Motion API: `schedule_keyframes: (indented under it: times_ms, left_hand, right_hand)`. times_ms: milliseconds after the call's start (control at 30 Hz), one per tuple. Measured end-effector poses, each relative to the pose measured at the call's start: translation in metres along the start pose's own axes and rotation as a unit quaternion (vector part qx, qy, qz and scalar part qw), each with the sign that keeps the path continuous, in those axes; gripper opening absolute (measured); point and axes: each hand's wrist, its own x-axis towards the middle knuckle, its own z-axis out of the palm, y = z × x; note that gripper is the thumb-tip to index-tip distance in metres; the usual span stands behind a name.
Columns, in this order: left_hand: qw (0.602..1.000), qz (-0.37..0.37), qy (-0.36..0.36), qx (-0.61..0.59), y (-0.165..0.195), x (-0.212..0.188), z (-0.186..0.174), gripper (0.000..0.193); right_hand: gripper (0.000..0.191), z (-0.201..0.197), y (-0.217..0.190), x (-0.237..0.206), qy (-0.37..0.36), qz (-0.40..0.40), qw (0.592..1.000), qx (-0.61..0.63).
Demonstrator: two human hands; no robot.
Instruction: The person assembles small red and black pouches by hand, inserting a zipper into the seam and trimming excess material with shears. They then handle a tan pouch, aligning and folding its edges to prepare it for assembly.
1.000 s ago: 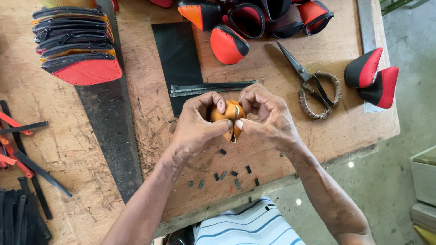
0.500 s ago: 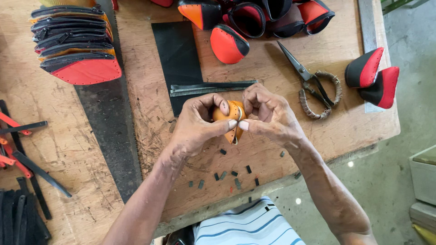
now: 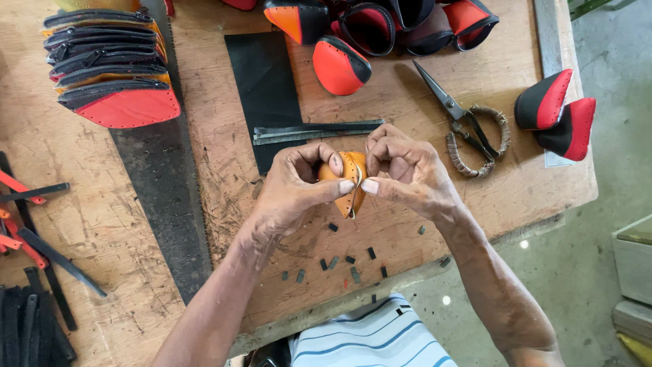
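Observation:
Both of my hands pinch a small folded orange leather piece [image 3: 351, 178] with stitch holes along its edge, above the wooden bench [image 3: 421, 231]. My left hand [image 3: 295, 187] cups it from the left, thumb pressed on its front. From the right, my right hand [image 3: 407, 170] grips the same piece, thumb meeting the left thumb. Small dark offcuts [image 3: 339, 261] lie on the bench just below my hands.
Scissors with wrapped handles [image 3: 465, 122] lie right of my hands. Dark strips [image 3: 316, 130] and a black sheet [image 3: 265, 85] sit behind them. Red-and-black shoe pieces [image 3: 557, 115] rest at right, more [image 3: 343, 64] at the back, a stack [image 3: 112, 68] at left, a saw blade [image 3: 166, 197] beside it.
My fingers have shifted slightly on the orange piece, folding it tighter; both hands stay in the same place.

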Motion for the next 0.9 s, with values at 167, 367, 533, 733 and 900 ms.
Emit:
schedule_keyframes:
  times_ms: [167, 367, 533, 733, 900]
  left_hand:
    - [1.0, 0.008, -0.002, -0.015, -0.001, 0.001, -0.001, 0.024]
    - [0.999, 0.001, 0.017, 0.04, -0.003, -0.001, 0.002, 0.021]
    - [1.0, -0.004, 0.008, 0.025, -0.003, 0.0, 0.002, 0.022]
    - [0.997, -0.022, -0.029, -0.068, -0.003, 0.0, 0.0, 0.024]
    - [0.998, -0.018, -0.022, -0.052, -0.006, 0.0, 0.001, 0.024]
  right_hand:
    - [0.021, 0.008, -0.002, -0.001, 0.023, -0.005, 0.998, -0.054]
    - [0.02, 0.016, 0.0, -0.003, 0.051, -0.04, 0.984, -0.164]
    - [0.021, 0.017, 0.005, -0.006, 0.067, -0.081, 0.961, -0.255]
    - [0.026, 0.0, 0.003, -0.011, 0.015, -0.041, 0.995, -0.095]
    - [0.032, 0.0, 0.005, -0.014, 0.021, -0.026, 0.998, -0.05]
